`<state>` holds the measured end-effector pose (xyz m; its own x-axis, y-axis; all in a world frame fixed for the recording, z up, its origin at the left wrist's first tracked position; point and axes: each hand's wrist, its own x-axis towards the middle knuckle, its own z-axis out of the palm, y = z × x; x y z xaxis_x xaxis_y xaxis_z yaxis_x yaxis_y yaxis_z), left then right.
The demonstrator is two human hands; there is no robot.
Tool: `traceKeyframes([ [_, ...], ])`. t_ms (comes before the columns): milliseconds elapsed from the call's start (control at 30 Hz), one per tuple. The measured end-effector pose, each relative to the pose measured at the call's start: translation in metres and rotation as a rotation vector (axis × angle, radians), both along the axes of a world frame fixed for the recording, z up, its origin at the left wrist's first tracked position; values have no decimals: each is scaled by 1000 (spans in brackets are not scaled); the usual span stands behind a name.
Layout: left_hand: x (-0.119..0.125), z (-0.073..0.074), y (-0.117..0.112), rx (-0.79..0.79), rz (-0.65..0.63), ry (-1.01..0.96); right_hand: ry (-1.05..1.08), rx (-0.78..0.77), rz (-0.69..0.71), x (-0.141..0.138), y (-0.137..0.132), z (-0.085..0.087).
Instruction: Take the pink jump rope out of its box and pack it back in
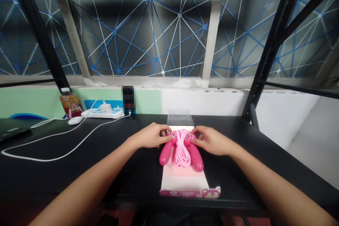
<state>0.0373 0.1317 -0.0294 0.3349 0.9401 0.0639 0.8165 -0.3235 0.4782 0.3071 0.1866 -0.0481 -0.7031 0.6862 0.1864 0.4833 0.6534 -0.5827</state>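
Observation:
A pink jump rope (pixel 182 152) lies on a white card (pixel 182 180) in the middle of the black table. Its cord is bundled between two dark pink handles. My left hand (pixel 152 136) pinches the top of the left handle, and my right hand (pixel 210 139) pinches the top of the right handle. Along the card's near edge runs a pink printed strip with a cartoon bear's head at its right end. Just beyond the card sits a clear plastic box (pixel 180 118), partly hidden behind it.
At the back left stand a drink bottle (pixel 71 103), a white mouse (pixel 75 120) and a white power strip (pixel 103 113). A white cable (pixel 63 156) loops over the left of the black table (pixel 127 180). Black metal posts rise at both sides, before a patterned window.

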Motion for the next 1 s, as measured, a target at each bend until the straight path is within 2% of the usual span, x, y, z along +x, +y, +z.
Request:
traceKeyframes([
  [67, -3, -1, 0, 5, 7, 21, -44, 99, -2, -2, -4, 1],
  [267, -1, -5, 2, 189, 19, 125, -329, 579, -154, -22, -41, 10],
  [333, 1, -8, 2, 227, 24, 153, -335, 653, -7, -27, -53, 10],
  [400, 4, -9, 3, 260, 28, 177, -335, 671, 186, -28, -59, 7],
  [467, 5, -11, 4, 299, 32, 192, -349, 662, 282, -28, -59, 3],
  [700, -5, -21, 21, 516, 117, 153, -376, 632, 295, -23, -43, 1],
  [867, -21, -28, 37, 451, 56, 119, -350, 649, 331, -21, -46, 5],
  [1000, -24, -25, 39, 408, 55, 68, -304, 624, 360, -22, -50, 6],
])
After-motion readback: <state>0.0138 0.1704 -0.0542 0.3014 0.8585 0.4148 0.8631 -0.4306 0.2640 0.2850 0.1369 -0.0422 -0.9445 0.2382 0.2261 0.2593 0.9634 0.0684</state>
